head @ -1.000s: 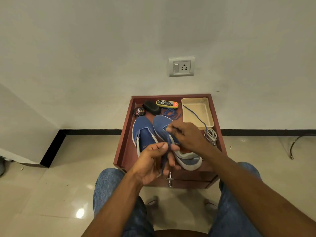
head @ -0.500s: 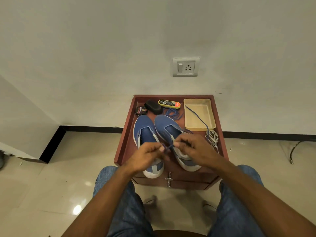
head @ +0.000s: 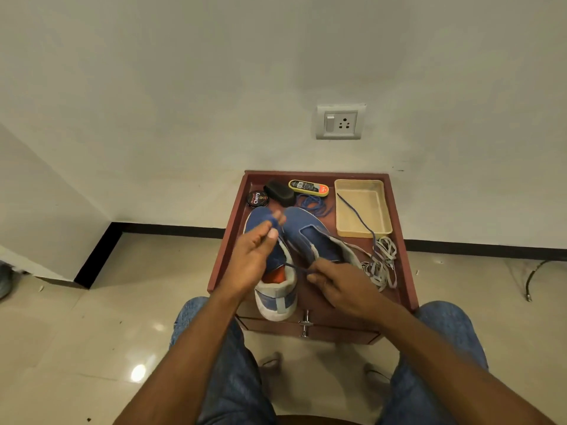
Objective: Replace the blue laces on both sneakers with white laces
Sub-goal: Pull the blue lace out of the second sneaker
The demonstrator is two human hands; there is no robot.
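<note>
Two blue sneakers — left (head: pixel 273 271), right (head: pixel 319 243) — side by side on the cabinet top (head: pixel 402 280), toes toward the wall, heels toward the person. Blue lace (head: pixel 296 267) stretched between the hands: left hand (head: pixel 256 256) pinches one end, right hand (head: pixel 334 282) pinches the other. White laces (head: pixel 380 262) heaped just right of the sneakers.

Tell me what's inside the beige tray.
One end of a blue lace lies across the beige tray, trailing out over its near rim toward the white laces. Nothing else shows; no part is covered.

Dim warm light, floor (head: pixel 92 348) glare, motion-blurred left-hand fingers (head: pixel 276 217)
</note>
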